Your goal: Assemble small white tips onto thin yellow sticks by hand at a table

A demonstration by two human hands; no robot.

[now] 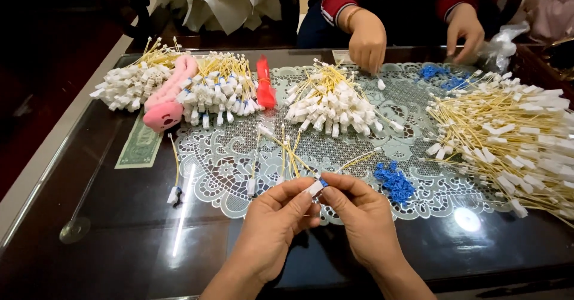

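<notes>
My left hand (272,225) and my right hand (359,213) meet at the near edge of the table, fingertips pinching one yellow wire with a white connector (315,187). A small blue piece shows at the connector between my fingertips. The wire runs up and to the right toward a heap of small blue plastic pieces (394,181). A few loose yellow wires with white ends (284,153) lie just beyond my hands on a white lace doily (227,162).
Bundles of wires with white connectors lie at far left (128,81), left of centre (221,90) and centre (335,102); a big loose pile (514,135) fills the right. A pink plush strap (167,99), a banknote (139,147), and another person's hands (368,40) sit beyond.
</notes>
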